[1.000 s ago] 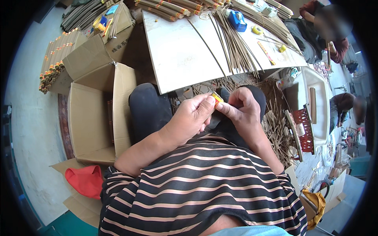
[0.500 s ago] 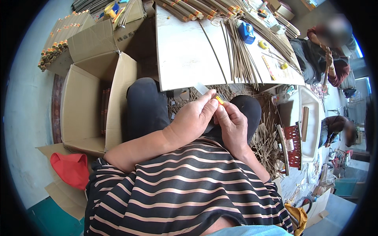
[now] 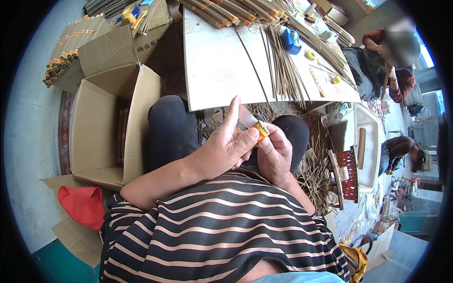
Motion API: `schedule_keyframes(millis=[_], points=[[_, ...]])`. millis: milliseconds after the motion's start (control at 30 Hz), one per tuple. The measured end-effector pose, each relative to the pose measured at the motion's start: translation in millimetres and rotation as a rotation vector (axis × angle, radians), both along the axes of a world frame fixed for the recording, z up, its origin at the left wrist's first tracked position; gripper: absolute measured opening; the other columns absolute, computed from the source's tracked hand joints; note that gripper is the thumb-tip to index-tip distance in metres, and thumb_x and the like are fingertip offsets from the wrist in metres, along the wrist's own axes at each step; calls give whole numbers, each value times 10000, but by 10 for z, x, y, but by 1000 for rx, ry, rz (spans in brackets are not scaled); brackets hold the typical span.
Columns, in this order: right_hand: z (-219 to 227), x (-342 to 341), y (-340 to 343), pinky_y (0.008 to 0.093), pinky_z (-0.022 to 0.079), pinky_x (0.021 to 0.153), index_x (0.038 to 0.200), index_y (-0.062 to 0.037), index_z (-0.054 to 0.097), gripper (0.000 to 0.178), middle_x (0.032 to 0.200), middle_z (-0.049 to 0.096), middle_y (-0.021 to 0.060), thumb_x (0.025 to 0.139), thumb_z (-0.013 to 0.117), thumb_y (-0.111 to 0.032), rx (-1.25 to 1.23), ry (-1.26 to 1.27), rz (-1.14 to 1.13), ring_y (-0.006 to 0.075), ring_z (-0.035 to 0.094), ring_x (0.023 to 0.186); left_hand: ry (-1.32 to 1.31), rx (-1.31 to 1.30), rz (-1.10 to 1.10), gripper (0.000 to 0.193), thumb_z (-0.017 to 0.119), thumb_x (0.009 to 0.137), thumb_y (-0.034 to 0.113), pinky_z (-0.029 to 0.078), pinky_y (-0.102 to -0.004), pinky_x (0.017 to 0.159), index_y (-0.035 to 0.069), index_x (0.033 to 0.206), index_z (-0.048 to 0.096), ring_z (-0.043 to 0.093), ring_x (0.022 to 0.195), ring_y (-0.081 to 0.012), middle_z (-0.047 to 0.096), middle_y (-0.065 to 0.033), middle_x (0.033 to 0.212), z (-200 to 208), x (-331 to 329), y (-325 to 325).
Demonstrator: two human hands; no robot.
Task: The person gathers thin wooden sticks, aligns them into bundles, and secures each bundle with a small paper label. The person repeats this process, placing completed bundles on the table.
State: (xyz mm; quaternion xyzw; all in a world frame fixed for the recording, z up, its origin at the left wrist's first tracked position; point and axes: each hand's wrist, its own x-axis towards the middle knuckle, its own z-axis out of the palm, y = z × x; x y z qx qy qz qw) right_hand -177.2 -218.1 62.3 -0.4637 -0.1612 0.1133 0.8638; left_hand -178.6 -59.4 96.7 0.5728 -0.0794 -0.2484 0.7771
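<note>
My left hand (image 3: 222, 146) and my right hand (image 3: 275, 153) meet above my lap, in front of the table edge. Between their fingertips is a small red-and-yellow paper label (image 3: 262, 133), curved as if wrapped round something; what lies inside it is mostly hidden by the fingers. The left thumb presses on the label, while the left index finger points straight up, away from it. My right thumb and fingers pinch the label from the other side. A translucent whitish strip (image 3: 247, 116) sticks out above the label, beside the left index finger.
A white table (image 3: 222, 70) carries loose brown sticks (image 3: 288, 70), banded stick bundles (image 3: 212, 13) and a blue tape dispenser (image 3: 291, 41). An open cardboard box (image 3: 96, 137) stands at my left, a red cloth (image 3: 82, 206) below it. Two people are at right, beyond a white tub (image 3: 370, 155).
The left index finger has lifted off and straightened upward. More of the red-and-yellow label shows now, and it sits slightly lower. The view has shifted a little.
</note>
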Motion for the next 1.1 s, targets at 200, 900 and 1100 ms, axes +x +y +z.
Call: schedule_keyframes(millis=[200, 900, 1100], points=[[44, 125, -242, 246, 431, 814, 1105, 18, 514, 247, 1005, 552, 44, 889, 560, -92, -174, -81, 168, 103, 528, 906, 94, -54, -56, 836, 470, 924, 389, 375, -160, 457, -23, 1383, -96, 420, 521, -55, 465, -41, 687, 39, -17, 1], [585, 404, -563, 293, 427, 744, 924, 34, 642, 223, 826, 587, 80, 840, 622, -172, -790, -148, 433, 168, 530, 816, 210, -138, -224, 480, 466, 944, 292, 389, -154, 455, -21, 1260, 285, 437, 511, -49, 500, -45, 727, -71, -7, -167], [613, 376, -537, 297, 435, 791, 917, 2, 662, 173, 859, 592, 69, 807, 645, -131, -775, -196, 373, 171, 531, 868, 278, -133, -243, 587, 480, 940, 253, 401, -161, 466, -12, 1361, 168, 454, 508, -69, 513, -68, 727, -70, 2, -133]])
